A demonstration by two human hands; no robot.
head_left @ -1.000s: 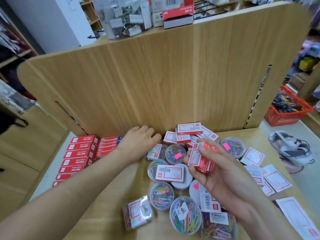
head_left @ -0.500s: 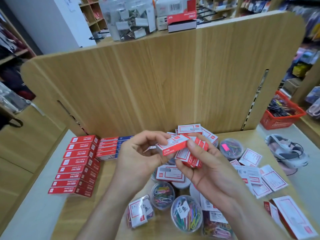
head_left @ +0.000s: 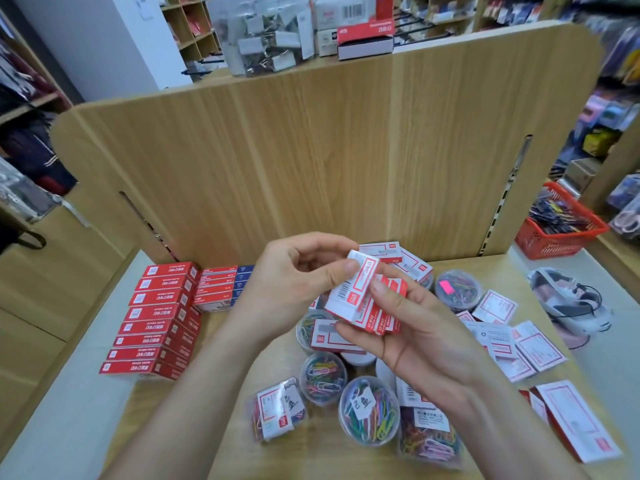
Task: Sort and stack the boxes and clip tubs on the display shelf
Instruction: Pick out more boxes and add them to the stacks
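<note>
Above the shelf's middle, my right hand cups a small bundle of red-and-white boxes. My left hand pinches the top box of that bundle with thumb and fingers. Below the hands lie several clear clip tubs full of coloured paper clips, one more tub farther right, and a loose white-and-red box. A tidy stack of red boxes stands at the left, with a shorter row of red and blue boxes behind it. More loose boxes pile up behind my hands.
The wooden shelf surface ends at a tall wooden back panel. Flat white-and-red boxes are scattered at the right. A red basket and a bagged item sit beyond the right edge.
My left hand left the shelf near the back panel, picked up a box and brought it onto the bundle in my right hand. Both hands rose slightly toward me.
</note>
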